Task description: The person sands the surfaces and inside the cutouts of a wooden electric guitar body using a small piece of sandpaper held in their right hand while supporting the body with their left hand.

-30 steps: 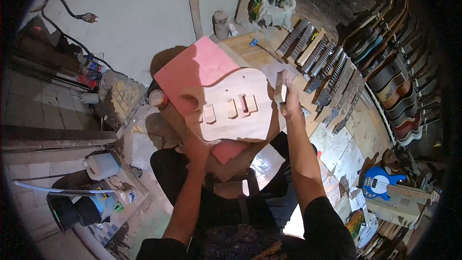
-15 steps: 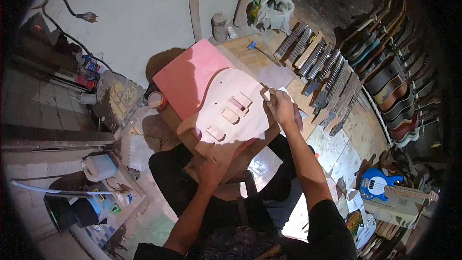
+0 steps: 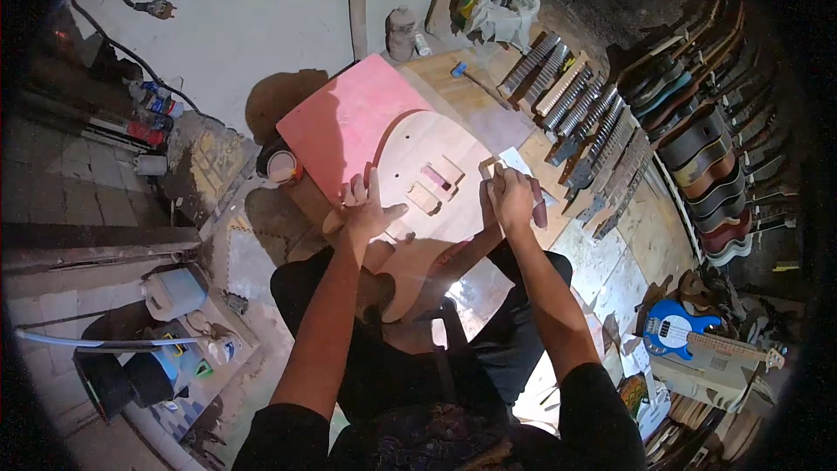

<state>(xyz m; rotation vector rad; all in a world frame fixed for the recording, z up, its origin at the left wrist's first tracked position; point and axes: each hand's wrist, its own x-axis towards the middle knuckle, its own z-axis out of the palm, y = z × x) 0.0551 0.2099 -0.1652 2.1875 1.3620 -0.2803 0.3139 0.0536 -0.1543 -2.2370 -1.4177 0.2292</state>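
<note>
An unfinished electric guitar body (image 3: 440, 144) of pale bare wood lies across a pink board (image 3: 336, 109), its rectangular cavities facing up. My left hand (image 3: 368, 208) is open, fingers spread, resting on the left side of the body. My right hand (image 3: 512, 201) is closed on a small light-coloured block (image 3: 491, 167) at the body's right edge. What the block is made of cannot be made out. A reddish-brown piece (image 3: 540, 212), perhaps sandpaper, shows just right of that hand.
Guitar necks (image 3: 582, 105) lie in a row at the upper right, beside a rack of guitar bodies (image 3: 697, 157). A blue bass guitar (image 3: 676, 331) rests at the lower right. A blue-headed hammer (image 3: 459, 70), an open can (image 3: 282, 166) and a plastic jug (image 3: 174, 290) are around me.
My left hand has moved up from the body's near edge and spread out on its left side. The guitar body has turned and shifted. My right hand still holds the block at the right edge.
</note>
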